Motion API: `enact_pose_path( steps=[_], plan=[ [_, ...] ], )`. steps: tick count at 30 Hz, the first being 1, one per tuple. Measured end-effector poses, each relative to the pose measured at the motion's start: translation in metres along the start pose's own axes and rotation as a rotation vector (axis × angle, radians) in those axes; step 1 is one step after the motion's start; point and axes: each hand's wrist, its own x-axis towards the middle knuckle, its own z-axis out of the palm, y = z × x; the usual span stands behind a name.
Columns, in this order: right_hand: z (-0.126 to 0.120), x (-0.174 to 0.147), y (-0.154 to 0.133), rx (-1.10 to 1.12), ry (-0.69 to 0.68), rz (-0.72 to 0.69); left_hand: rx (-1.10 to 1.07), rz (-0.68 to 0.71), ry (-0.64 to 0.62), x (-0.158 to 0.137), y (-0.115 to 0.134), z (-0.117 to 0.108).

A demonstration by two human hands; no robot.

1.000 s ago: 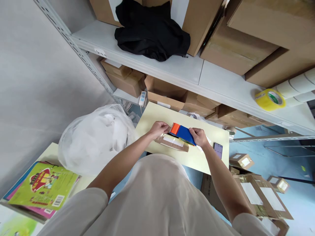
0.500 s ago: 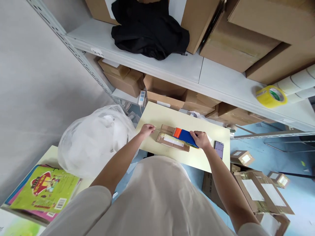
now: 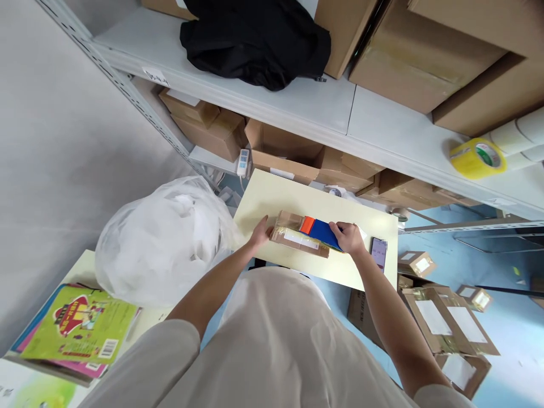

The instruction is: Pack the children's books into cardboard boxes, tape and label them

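Note:
A narrow cardboard box (image 3: 288,219) with a white label on its near side lies on the pale yellow table (image 3: 357,209). My left hand (image 3: 260,231) is at its left end, the thumb up along the edge and the fingers partly hidden as they grip it. In my right hand (image 3: 349,237) is a blue and orange tape dispenser (image 3: 323,233), its orange end resting on top of the box. Clear yellowish tape shows along the box's near face.
A phone (image 3: 378,253) lies at the table's right end. To the left bulges a white plastic bag (image 3: 164,243) beside a stack of booklets (image 3: 72,323). Ahead, a shelf (image 3: 297,110) bears cartons, black cloth and a yellow tape roll (image 3: 478,158). Taped boxes (image 3: 448,317) stand on the floor at right.
My left hand has gone from pinching a thin clear strip just off the box to gripping its left end. My right hand keeps the dispenser on the box, nearly still.

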Motion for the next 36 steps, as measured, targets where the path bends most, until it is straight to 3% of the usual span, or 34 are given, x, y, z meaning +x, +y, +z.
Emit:
enact_pose_path(
  steps=[4,6,9,12,17,24,27,32,34,36],
  plan=[
    [-0.003,0.001,0.001,0.034,-0.022,-0.022,0.123,0.202,-0.166,0.001,0.036,-0.026],
    [-0.004,0.001,0.001,0.036,-0.033,-0.032,0.488,0.509,-0.384,0.003,0.062,-0.025],
    [-0.006,0.002,0.000,0.021,-0.061,-0.043,0.830,0.687,-0.523,0.007,0.090,-0.009],
    [-0.007,0.003,-0.003,0.025,-0.096,-0.051,0.942,0.694,-0.550,0.011,0.097,0.002],
    [-0.018,0.002,0.009,0.045,-0.146,-0.043,0.987,0.680,-0.552,0.013,0.097,-0.001],
    [-0.037,-0.018,0.101,0.040,-0.173,-0.001,1.039,0.689,-0.579,0.016,0.101,0.000],
    [-0.022,-0.020,0.123,0.092,-0.162,0.000,1.065,0.695,-0.596,0.023,0.102,-0.009],
    [0.012,-0.009,0.118,0.213,-0.141,-0.024,1.154,0.633,-0.562,0.026,0.103,-0.023],
    [0.019,-0.006,0.118,0.233,-0.137,-0.032,1.186,0.616,-0.560,0.019,0.105,-0.010],
    [0.024,-0.005,0.121,0.254,-0.143,-0.037,1.211,0.612,-0.580,0.009,0.107,0.017]
  ],
)
